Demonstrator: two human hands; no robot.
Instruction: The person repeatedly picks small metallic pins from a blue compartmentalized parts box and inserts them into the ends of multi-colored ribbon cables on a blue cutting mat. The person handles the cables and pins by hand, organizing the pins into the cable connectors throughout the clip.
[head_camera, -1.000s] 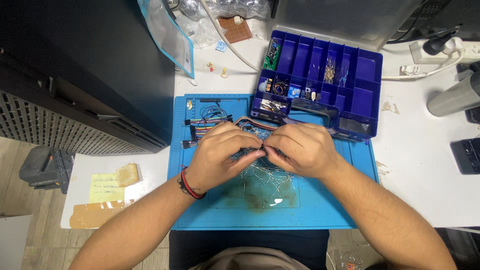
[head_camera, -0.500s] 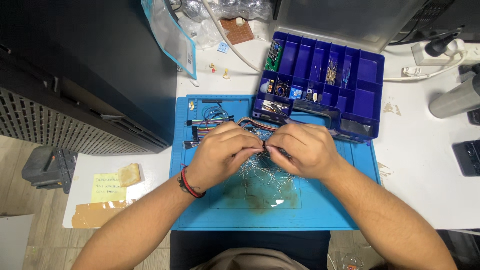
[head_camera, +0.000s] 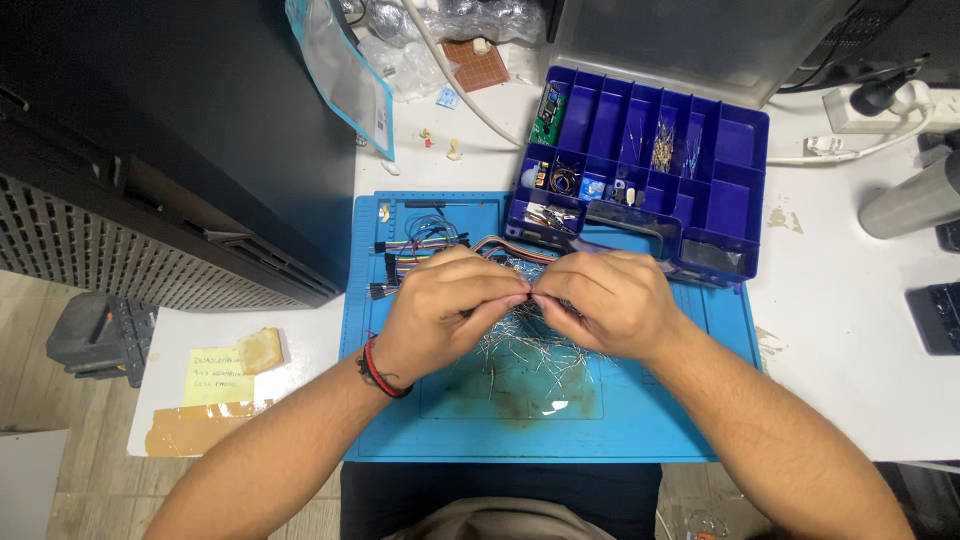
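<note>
Above the blue mat (head_camera: 640, 420), thin wire leads (head_camera: 530, 345) just beneath pinched fingers (head_camera: 515, 292).

there is just 1 view, from the camera on my head, looking almost straight down at the surface (head_camera: 850, 330) in front of me. it sits close: my forearms enter from the bottom edge and my left hand (head_camera: 440, 315) and right hand (head_camera: 610, 300) meet near the middle, over the blue mat (head_camera: 640, 430). the far edge of the frame reaches the blue parts box (head_camera: 735, 190).
</note>
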